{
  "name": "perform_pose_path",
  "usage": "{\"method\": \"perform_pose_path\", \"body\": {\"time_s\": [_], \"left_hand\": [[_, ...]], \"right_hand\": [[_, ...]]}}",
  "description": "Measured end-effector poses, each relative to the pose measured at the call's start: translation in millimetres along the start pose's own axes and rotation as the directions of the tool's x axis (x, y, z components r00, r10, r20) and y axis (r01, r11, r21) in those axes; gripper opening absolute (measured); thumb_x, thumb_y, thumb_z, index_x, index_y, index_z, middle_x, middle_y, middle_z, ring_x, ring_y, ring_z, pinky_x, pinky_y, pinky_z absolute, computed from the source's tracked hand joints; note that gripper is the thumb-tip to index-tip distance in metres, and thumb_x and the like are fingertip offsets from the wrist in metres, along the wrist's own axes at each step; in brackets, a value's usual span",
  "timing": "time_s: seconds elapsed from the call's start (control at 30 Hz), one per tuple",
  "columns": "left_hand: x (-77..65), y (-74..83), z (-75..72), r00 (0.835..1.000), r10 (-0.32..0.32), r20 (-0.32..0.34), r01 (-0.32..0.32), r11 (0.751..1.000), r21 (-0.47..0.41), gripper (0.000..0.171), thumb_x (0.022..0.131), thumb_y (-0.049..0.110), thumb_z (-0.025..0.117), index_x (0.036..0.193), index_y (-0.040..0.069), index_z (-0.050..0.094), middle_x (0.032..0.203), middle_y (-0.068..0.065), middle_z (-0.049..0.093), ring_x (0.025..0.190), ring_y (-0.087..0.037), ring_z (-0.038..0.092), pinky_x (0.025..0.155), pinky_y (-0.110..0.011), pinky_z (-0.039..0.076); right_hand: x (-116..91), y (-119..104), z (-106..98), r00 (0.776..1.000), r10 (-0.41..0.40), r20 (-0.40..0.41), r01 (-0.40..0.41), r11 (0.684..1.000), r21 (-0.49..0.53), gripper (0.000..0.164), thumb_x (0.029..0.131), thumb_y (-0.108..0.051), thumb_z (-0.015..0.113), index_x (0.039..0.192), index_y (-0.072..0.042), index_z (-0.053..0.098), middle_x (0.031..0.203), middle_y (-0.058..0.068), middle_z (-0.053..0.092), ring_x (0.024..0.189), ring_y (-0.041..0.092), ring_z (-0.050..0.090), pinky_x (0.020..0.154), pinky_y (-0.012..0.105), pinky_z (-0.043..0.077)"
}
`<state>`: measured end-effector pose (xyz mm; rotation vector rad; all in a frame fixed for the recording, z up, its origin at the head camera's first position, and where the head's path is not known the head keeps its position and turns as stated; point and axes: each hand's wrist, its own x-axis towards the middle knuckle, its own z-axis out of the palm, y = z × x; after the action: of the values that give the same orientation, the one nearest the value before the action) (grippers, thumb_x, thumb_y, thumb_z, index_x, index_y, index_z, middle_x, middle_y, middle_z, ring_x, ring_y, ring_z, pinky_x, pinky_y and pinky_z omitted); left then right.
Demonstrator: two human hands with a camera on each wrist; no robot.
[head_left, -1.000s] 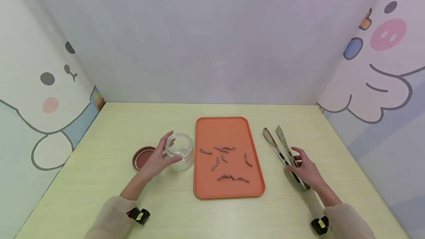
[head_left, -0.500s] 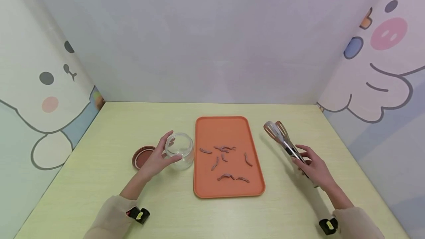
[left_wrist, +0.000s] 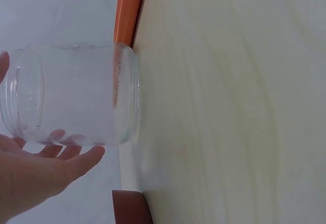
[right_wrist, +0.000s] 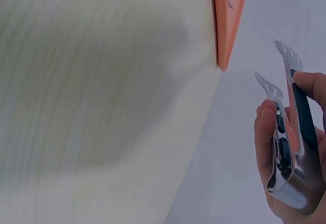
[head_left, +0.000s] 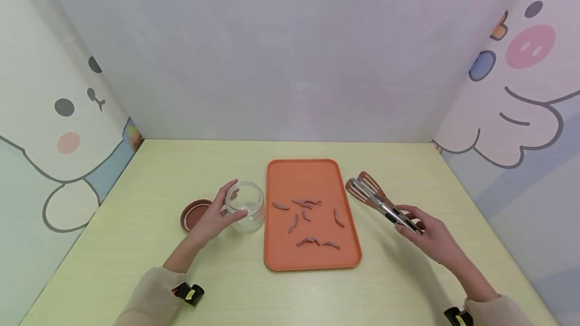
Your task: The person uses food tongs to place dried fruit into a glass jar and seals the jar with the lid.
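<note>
Walls (head_left: 290, 64), plain at the back and printed with cartoon animals at the sides, rise well beyond the fingers of the left hand (head_left: 215, 220) and right hand (head_left: 429, 238). Below both sets of fingers spreads the pale, wood-grained table (head_left: 308, 296). Between the two hands lies a flat orange tray (head_left: 308, 180), nearer the left fingers than the right. Metal tongs (head_left: 382, 204) are gripped by the right fingers and thumb, one on each arm; they slant up and leftward from those fingers, clear of the table, slotted heads near the tray's right edge, the two arms apart. The left fingers and thumb curl round a clear glass jar (head_left: 255, 217), which stands upright on the table just beside the tray's left edge. Behind the left fingers, on their outer side, a reddish-brown lid (head_left: 195, 217) lies partly hidden by the hand. Smallest are the greyish-pink strips (head_left: 309, 241), bent and scattered on the tray, to the right of the left fingers and well apart from the right ones.
</note>
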<state>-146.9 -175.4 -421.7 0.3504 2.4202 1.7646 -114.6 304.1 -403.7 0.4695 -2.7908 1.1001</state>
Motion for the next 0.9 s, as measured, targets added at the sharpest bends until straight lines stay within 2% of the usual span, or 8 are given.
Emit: {"method": "perform_pose_path", "body": {"time_s": [0.23, 0.5, 0.9], "left_hand": [[-0.5, 1.2, 0.3, 1.0, -0.008, -0.006, 0.008, 1.0, 0.006, 0.077, 0.08, 0.026, 0.065, 0.139, 0.021, 0.016, 0.138, -0.016, 0.026, 0.127, -0.029, 0.021, 0.098, -0.048, 0.026], [0.4, 0.8, 0.2, 1.0, -0.003, -0.003, 0.003, 1.0, 0.001, 0.076, 0.081, 0.025, 0.065, 0.139, 0.021, 0.016, 0.138, -0.018, 0.025, 0.126, -0.031, 0.022, 0.098, -0.049, 0.025], [-0.8, 1.1, 0.2, 1.0, 0.0, -0.002, 0.0, 1.0, -0.009, 0.076, 0.081, 0.023, 0.065, 0.139, 0.021, 0.017, 0.138, -0.018, 0.026, 0.126, -0.03, 0.022, 0.098, -0.049, 0.025]], "right_hand": [[-6, -19, 9, 0.99, -0.137, 0.023, 0.139, 0.987, -0.083, 0.037, 0.078, -0.011, 0.068, 0.112, -0.01, 0.055, 0.079, -0.005, 0.054, 0.052, 0.003, 0.043, 0.04, 0.02, 0.036], [-12, -30, 19, 0.978, -0.208, 0.035, 0.211, 0.962, -0.173, 0.038, 0.072, -0.009, 0.072, 0.108, -0.012, 0.058, 0.077, -0.011, 0.051, 0.057, 0.001, 0.042, 0.046, 0.018, 0.035], [-9, -32, 31, 0.983, -0.173, 0.057, 0.182, 0.959, -0.216, 0.037, 0.07, -0.007, 0.073, 0.104, -0.013, 0.06, 0.075, -0.012, 0.052, 0.061, 0.0, 0.045, 0.048, 0.021, 0.039]]}}
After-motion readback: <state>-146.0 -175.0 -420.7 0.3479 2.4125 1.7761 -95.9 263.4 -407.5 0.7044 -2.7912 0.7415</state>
